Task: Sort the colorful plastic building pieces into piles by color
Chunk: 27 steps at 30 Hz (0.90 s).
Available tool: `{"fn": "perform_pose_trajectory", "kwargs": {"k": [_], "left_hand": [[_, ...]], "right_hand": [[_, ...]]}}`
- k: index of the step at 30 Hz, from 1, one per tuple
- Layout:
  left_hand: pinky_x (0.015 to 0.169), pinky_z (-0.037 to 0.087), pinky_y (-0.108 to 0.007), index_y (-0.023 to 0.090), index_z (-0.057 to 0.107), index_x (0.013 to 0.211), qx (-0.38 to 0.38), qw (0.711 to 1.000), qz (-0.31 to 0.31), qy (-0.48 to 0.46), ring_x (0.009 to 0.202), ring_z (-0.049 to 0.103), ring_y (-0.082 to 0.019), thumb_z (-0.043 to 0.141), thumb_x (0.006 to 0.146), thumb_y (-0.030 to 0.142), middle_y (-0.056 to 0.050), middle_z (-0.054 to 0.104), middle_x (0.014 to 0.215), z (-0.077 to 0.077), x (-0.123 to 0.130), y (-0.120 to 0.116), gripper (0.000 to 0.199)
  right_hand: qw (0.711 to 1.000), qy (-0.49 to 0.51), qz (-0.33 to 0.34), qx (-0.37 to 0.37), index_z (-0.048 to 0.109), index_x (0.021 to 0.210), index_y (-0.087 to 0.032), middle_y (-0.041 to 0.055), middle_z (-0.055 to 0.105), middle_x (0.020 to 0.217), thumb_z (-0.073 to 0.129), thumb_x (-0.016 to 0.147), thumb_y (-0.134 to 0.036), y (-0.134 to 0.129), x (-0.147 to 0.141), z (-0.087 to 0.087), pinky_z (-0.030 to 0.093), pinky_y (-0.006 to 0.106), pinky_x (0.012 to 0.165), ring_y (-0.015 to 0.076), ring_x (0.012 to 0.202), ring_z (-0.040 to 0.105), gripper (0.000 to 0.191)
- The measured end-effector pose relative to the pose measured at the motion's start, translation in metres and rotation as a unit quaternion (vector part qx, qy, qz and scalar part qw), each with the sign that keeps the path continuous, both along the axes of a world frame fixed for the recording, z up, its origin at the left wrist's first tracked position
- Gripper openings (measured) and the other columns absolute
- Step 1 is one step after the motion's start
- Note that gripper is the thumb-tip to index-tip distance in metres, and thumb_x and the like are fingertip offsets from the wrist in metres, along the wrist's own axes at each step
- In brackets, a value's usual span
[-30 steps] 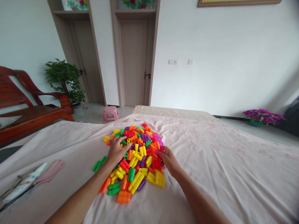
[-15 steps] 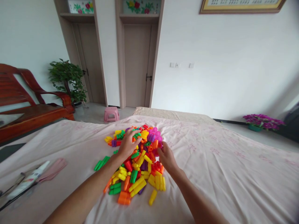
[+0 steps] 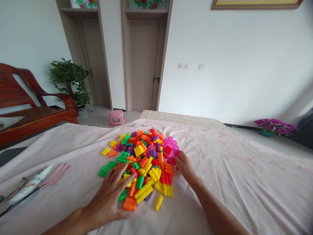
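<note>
A heap of plastic building blocks (image 3: 139, 150) in yellow, green, orange, red and purple lies on the cloth-covered surface. My left hand (image 3: 110, 189) is spread over the near left side of the heap, fingers apart and nothing held; whether its fingertips touch blocks I cannot tell. On the heap's right side, my right hand (image 3: 184, 163) grips the near rim of a pink basket (image 3: 174, 148) with a scalloped edge. The basket is tipped toward the heap, and a red block (image 3: 167, 150) shows in its mouth. Some blocks hide the basket's lower left part.
To the left lie a white tube (image 3: 31, 184), a pink cloth (image 3: 56, 174) and dark thin-framed glasses (image 3: 21, 192). Past the pale flowered cloth (image 3: 220, 182) stand a pink stool (image 3: 116, 117), a wooden bench (image 3: 36, 114) and potted purple flowers (image 3: 275, 126).
My left hand has moved from the far side of the heap back toward me and spread. My right hand and the basket have shifted right, and the blocks lie more spread out.
</note>
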State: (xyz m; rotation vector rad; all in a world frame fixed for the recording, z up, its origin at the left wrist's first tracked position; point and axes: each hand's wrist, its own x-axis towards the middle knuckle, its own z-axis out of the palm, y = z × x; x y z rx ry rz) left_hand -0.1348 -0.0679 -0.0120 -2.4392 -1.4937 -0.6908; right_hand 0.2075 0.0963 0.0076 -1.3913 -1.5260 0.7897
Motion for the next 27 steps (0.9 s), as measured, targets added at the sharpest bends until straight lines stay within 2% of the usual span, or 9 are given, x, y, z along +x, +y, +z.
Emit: {"fn": "perform_pose_trajectory", "kwargs": {"k": [4, 8, 13, 18, 21, 24, 25, 27], "left_hand": [[0.113, 0.034, -0.062, 0.034, 0.039, 0.157, 0.016, 1.000, 0.009, 0.009, 0.144, 0.040, -0.043, 0.080, 0.064, 0.062, -0.016, 0.030, 0.166, 0.003, 0.020, 0.010, 0.106], [0.119, 0.023, -0.064, 0.032, 0.041, 0.156, 0.041, 0.999, -0.005, 0.019, 0.147, 0.035, -0.040, 0.074, 0.077, 0.049, -0.016, 0.033, 0.165, 0.017, 0.041, 0.040, 0.088], [0.121, 0.020, -0.061, 0.028, 0.046, 0.153, 0.055, 0.998, -0.016, 0.039, 0.150, 0.032, -0.037, 0.068, 0.085, 0.040, -0.017, 0.037, 0.162, 0.033, 0.059, 0.081, 0.072], [0.118, 0.026, -0.061, 0.028, 0.053, 0.147, 0.053, 0.997, 0.042, 0.030, 0.147, 0.036, -0.037, 0.070, 0.084, 0.033, -0.017, 0.040, 0.161, 0.049, 0.067, 0.125, 0.065], [0.114, 0.031, -0.062, 0.025, 0.055, 0.145, 0.045, 0.993, 0.104, -0.014, 0.144, 0.041, -0.038, 0.065, 0.087, 0.030, -0.019, 0.045, 0.157, 0.060, 0.072, 0.144, 0.058], [0.114, 0.031, -0.063, 0.023, 0.054, 0.145, 0.055, 0.988, 0.133, -0.054, 0.145, 0.040, -0.037, 0.059, 0.087, 0.020, -0.019, 0.046, 0.157, 0.071, 0.085, 0.139, 0.058], [0.116, 0.029, -0.063, 0.023, 0.053, 0.146, 0.058, 0.990, 0.115, -0.057, 0.147, 0.038, -0.035, 0.056, 0.087, 0.018, -0.018, 0.045, 0.158, 0.074, 0.092, 0.130, 0.059], [0.120, 0.023, -0.061, 0.026, 0.055, 0.144, 0.048, 0.997, 0.031, -0.043, 0.149, 0.035, -0.033, 0.054, 0.089, 0.019, -0.013, 0.045, 0.159, 0.078, 0.107, 0.103, 0.056]], "right_hand": [[0.999, -0.008, -0.021, 0.038, 0.056, 0.084, -0.022, -0.0011, 0.062, 0.069, 0.050, 0.076, -0.036, -0.005, -0.004, -0.013, 0.040, 0.027, 0.055, 0.0180, 0.064, 0.057, 0.018], [0.999, 0.005, -0.012, 0.044, 0.056, 0.086, -0.022, -0.0014, 0.062, 0.070, 0.050, 0.079, -0.036, -0.010, -0.010, -0.017, 0.041, 0.028, 0.058, 0.0185, 0.065, 0.056, 0.016], [0.998, 0.019, 0.018, 0.050, 0.059, 0.095, -0.022, -0.0002, 0.064, 0.077, 0.052, 0.084, -0.037, -0.013, -0.008, -0.020, 0.044, 0.029, 0.063, 0.0200, 0.071, 0.058, 0.021], [0.995, 0.053, 0.048, 0.065, 0.061, 0.102, -0.021, 0.0027, 0.068, 0.087, 0.054, 0.086, -0.038, -0.016, -0.011, -0.020, 0.048, 0.031, 0.070, 0.0209, 0.078, 0.060, 0.024], [0.993, 0.083, 0.035, 0.076, 0.061, 0.103, -0.021, 0.0033, 0.068, 0.089, 0.057, 0.085, -0.040, -0.016, -0.012, -0.019, 0.049, 0.030, 0.069, 0.0208, 0.079, 0.060, 0.026], [0.992, 0.104, 0.006, 0.072, 0.060, 0.104, -0.021, 0.0020, 0.066, 0.084, 0.059, 0.084, -0.042, -0.012, -0.010, -0.018, 0.048, 0.028, 0.062, 0.0191, 0.072, 0.058, 0.028], [0.992, 0.110, -0.002, 0.067, 0.059, 0.105, -0.021, 0.0011, 0.065, 0.082, 0.058, 0.084, -0.042, -0.010, -0.009, -0.018, 0.047, 0.027, 0.059, 0.0181, 0.068, 0.057, 0.029], [0.990, 0.124, -0.017, 0.066, 0.058, 0.105, -0.021, -0.0002, 0.063, 0.079, 0.056, 0.084, -0.042, -0.006, -0.005, -0.018, 0.045, 0.026, 0.055, 0.0166, 0.063, 0.055, 0.030]]}}
